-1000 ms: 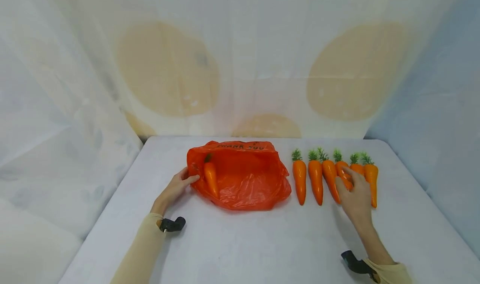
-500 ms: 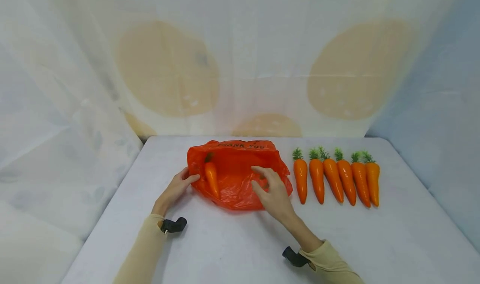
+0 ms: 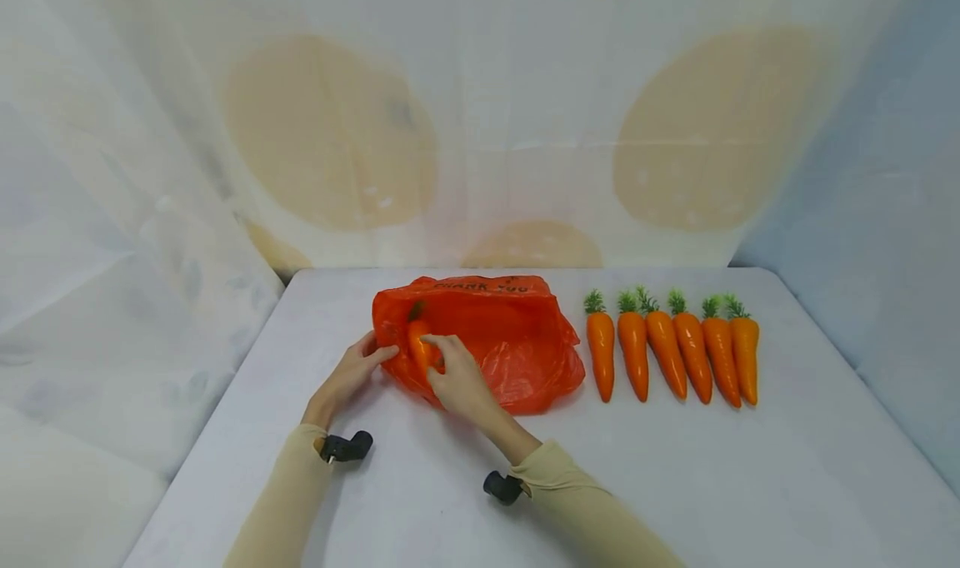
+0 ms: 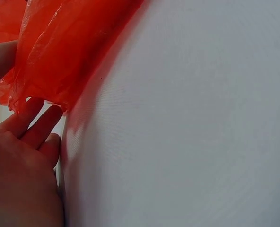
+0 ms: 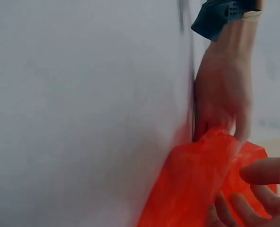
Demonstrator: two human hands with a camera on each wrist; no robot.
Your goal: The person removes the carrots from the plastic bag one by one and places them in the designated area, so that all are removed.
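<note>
A red plastic bag (image 3: 517, 376) printed "THANK YOU" lies with its mouth facing me. My left hand (image 3: 352, 376) holds its left rim, the thumb inside and the other fingers outside; the left wrist view shows this bag edge (image 4: 59, 56) between thumb and fingers. Inside, near the left wall, lies one carrot (image 3: 417, 335) with its leafy top to the back. Right at this carrot is my right hand (image 3: 461, 385), reaching into the mouth and covering the carrot's lower part. In the right wrist view its thumb and fingers (image 5: 265, 171) are spread apart, with no carrot visible between them.
Right of the bag, several carrots (image 3: 632, 356) lie side by side on the white table (image 3: 450, 518), green tops toward the back. A patterned cloth wall (image 3: 525, 135) stands behind the table. Each wrist wears a black camera (image 3: 502, 488).
My right hand has moved left from above the carrot row, across the bag, to the carrot inside it. The left hand stays at the bag's left rim.
</note>
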